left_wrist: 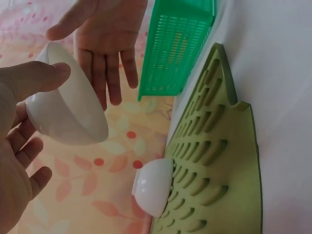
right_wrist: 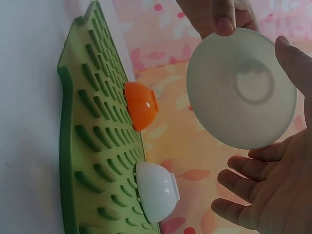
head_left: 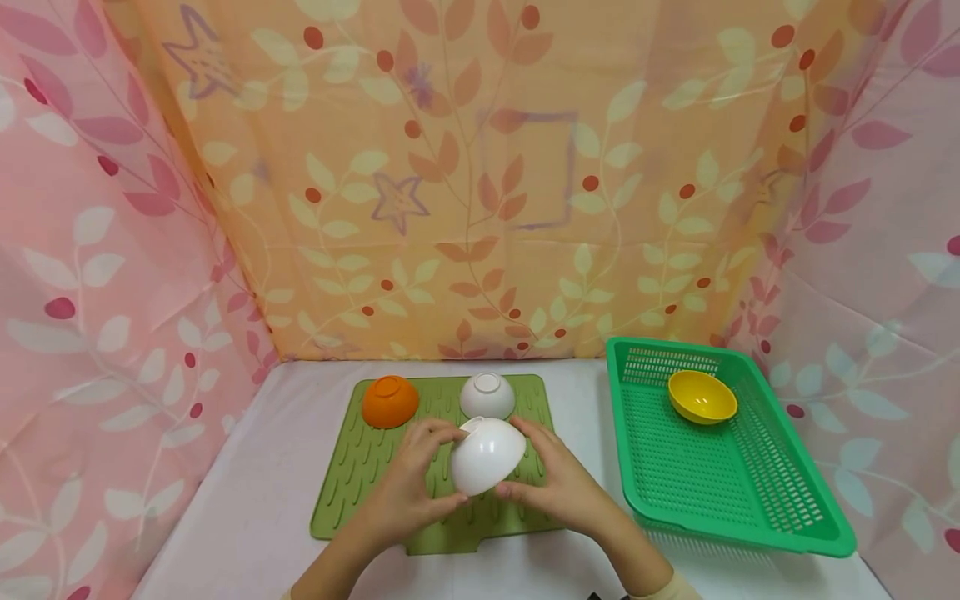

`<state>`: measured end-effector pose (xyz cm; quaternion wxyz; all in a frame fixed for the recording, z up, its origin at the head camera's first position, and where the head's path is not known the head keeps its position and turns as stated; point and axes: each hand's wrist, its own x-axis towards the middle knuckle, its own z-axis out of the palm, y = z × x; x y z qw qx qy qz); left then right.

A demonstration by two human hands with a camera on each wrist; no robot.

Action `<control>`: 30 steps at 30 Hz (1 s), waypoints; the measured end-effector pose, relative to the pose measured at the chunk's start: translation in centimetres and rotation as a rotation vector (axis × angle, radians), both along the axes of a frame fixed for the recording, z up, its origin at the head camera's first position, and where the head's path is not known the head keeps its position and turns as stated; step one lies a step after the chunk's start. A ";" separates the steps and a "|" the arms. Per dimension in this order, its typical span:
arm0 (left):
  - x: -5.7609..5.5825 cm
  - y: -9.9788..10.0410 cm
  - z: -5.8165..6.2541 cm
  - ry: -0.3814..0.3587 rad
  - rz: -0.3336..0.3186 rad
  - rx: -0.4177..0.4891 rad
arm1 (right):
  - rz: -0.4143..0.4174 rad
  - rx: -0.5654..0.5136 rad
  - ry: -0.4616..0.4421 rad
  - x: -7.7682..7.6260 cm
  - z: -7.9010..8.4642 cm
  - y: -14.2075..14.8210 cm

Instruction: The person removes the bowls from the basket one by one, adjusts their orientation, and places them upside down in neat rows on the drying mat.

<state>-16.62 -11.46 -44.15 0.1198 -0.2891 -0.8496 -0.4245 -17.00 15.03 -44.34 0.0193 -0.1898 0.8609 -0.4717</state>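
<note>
A white bowl [head_left: 487,457] is held in the air over the green drying mat [head_left: 360,492], tilted on its side. My left hand [head_left: 416,475] grips it, thumb over the rim and fingers behind, as the left wrist view shows. At the bowl's other side is my right hand [head_left: 558,479], its fingers [left_wrist: 113,78] stretched out. Whether the right thumb or fingertips touch the bowl I cannot tell. Upside down at the mat's back lie a second white bowl [head_left: 487,396] and an orange bowl [head_left: 390,402].
To the right stands a green basket [head_left: 637,450] with slotted walls, and a yellow bowl [head_left: 702,398] lies face up inside it. Leaf-patterned curtains [head_left: 450,275] close off the back and both sides of the white tabletop [head_left: 247,500].
</note>
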 end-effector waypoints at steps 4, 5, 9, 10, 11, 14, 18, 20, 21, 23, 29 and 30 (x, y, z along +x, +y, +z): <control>0.1 0.0 0.0 0.035 -0.006 -0.026 | 0.024 -0.024 -0.012 0.0 -0.1 -0.2; 0.1 0.0 0.0 0.047 -0.007 -0.034 | 0.030 -0.027 -0.018 -0.1 -0.2 -0.2; 0.1 0.1 0.0 0.104 -0.019 -0.066 | 0.042 -0.043 -0.054 -0.2 -0.5 -0.2; 0.1 0.1 0.0 0.121 -0.023 -0.074 | 0.043 -0.047 -0.061 -0.3 -0.5 -0.2; 0.1 0.2 0.1 0.135 -0.027 -0.079 | 0.046 -0.053 -0.069 -0.3 -0.6 -0.2; 0.2 0.2 0.2 0.160 -0.035 -0.093 | 0.051 -0.074 -0.078 -0.3 -0.6 -0.2; 0.3 0.2 0.3 0.170 -0.043 -0.092 | 0.050 -0.136 -0.094 -0.3 -0.7 -0.3; 0.3 0.2 0.2 0.188 -0.046 -0.082 | 0.055 -0.182 -0.111 -0.5 -0.8 -0.3; 0.3 0.3 0.2 0.198 -0.046 -0.073 | 0.061 -0.212 -0.123 -0.5 -0.8 -0.3; 0.4 0.5 0.1 0.222 -0.042 -0.058 | 0.075 -0.264 -0.141 -0.6 -0.9 -0.2; 0.8 1.1 0.2 0.151 -0.004 0.005 | 0.127 -0.405 -0.133 -0.6 -0.7 0.0; 0.8 1.1 0.3 0.109 0.003 0.022 | 0.132 -0.420 -0.127 -0.5 -0.6 0.0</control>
